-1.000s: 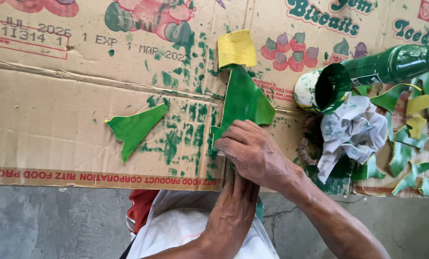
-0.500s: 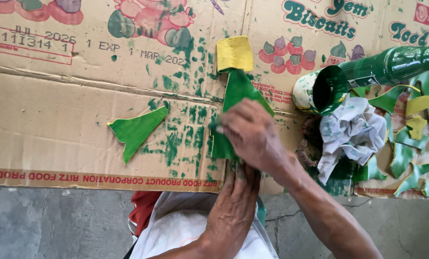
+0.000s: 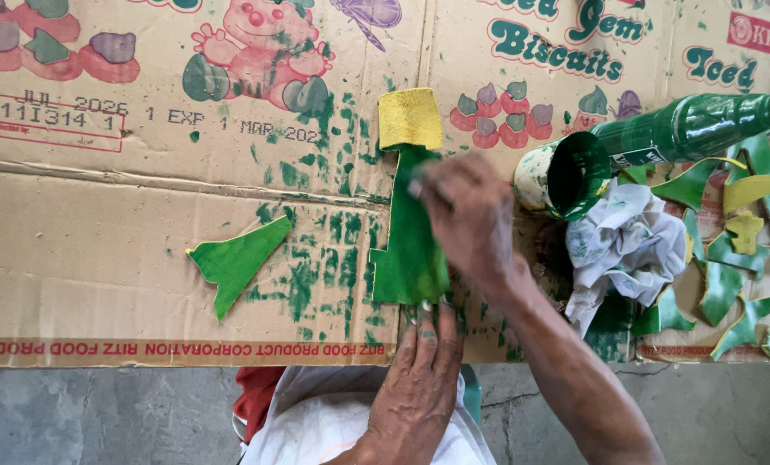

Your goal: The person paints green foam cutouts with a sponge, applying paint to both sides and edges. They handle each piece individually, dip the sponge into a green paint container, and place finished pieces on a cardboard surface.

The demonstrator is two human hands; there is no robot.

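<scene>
A long flat cut-out [image 3: 406, 254] lies on the flattened cardboard [image 3: 101, 275]. Its lower part is painted green and its top end is still yellow. My left hand [image 3: 419, 370] presses its fingertips flat on the cut-out's bottom edge and pins it down. My right hand [image 3: 469, 215] rests on the upper green part, seen from the back with its fingers curled. Whatever it may hold under the fingers is hidden. A smaller green cut-out [image 3: 234, 258] lies apart to the left.
A cut green plastic bottle [image 3: 660, 138] with paint in its open end lies on its side at the right. Below it sits a crumpled paint-stained white cloth [image 3: 626, 241], with several green and yellow scraps [image 3: 742, 258] further right. Grey concrete floor [image 3: 101, 413] runs along the bottom.
My right hand has moved up the cut-out from its lower part towards the yellow end. My left hand stays at the bottom edge.
</scene>
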